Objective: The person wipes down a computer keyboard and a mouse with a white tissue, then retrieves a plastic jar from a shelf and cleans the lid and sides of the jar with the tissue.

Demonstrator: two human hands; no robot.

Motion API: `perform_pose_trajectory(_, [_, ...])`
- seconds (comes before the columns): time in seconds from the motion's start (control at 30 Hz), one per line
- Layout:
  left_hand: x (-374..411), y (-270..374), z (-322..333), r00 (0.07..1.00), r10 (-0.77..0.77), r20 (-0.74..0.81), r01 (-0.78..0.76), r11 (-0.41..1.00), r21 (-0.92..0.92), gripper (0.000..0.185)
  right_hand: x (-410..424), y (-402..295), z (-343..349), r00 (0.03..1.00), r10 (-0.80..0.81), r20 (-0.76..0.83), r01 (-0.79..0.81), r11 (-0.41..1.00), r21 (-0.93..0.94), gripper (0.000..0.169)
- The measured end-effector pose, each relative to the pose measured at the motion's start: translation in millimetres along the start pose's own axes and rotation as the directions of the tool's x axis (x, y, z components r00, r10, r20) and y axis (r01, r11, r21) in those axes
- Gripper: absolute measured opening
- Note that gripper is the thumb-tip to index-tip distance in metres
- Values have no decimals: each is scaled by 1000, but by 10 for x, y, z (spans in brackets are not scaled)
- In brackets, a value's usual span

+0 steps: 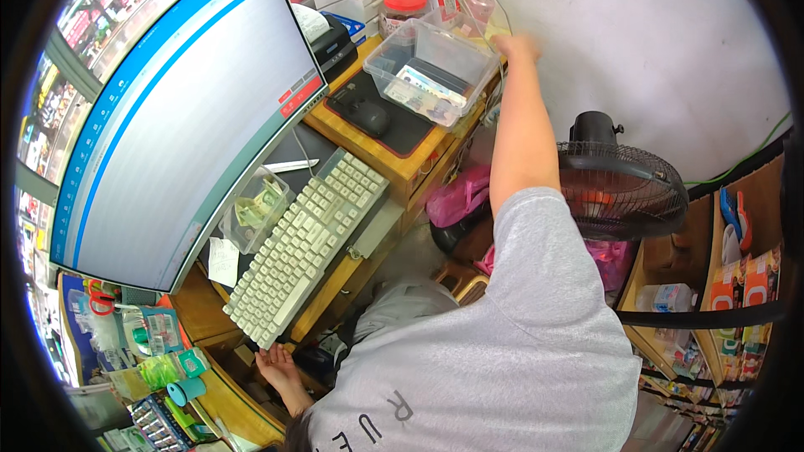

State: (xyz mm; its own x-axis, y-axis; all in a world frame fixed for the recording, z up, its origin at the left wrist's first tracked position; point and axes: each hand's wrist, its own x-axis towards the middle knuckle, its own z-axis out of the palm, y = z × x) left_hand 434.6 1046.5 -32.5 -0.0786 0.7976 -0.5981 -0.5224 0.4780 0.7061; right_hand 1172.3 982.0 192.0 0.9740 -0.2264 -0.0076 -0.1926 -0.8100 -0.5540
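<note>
My left hand is at the lower left, palm up and empty, its fingers slightly apart just below the near corner of a beige keyboard. My right arm reaches up the picture, and my right hand is by the white wall, beside the rim of a clear plastic box with papers in it. The hand is blurred and its fingertips are partly hidden, so a hold cannot be made out. A cable passes close to it. Near it stand a clear bottle with a white cap and a red-lidded jar.
A large monitor fills the upper left. A black mouse lies on a pad. A small clear box holds banknotes. A receipt printer stands behind. To the right are a black fan and stocked shelves.
</note>
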Motion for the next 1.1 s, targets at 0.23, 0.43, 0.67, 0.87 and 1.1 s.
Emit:
perform_pose_trajectory(0.23, [16,-10,-80,1000,18,-10,-18,1000,6,35,586,238,419,936,-128,329,-2,930,367,35])
perform_pose_trajectory(0.43, [53,-74,-120,1000,11,-17,-11,1000,18,33,572,103,-46,959,-156,234,143,987,73,24])
perform_pose_trajectory(0.67, [43,-283,-99,999,-50,7,49,993,107,32,730,48,-941,937,-165,308,135,984,116,44])
perform_pose_trajectory(0.87, [137,-627,-370,981,-166,-104,186,955,229,36,598,-41,-1918,933,-214,289,207,977,57,33])
perform_pose_trajectory(1.1, [122,-765,-289,984,-168,-63,179,934,309,31,161,31,-2129,851,-408,330,289,890,353,20])
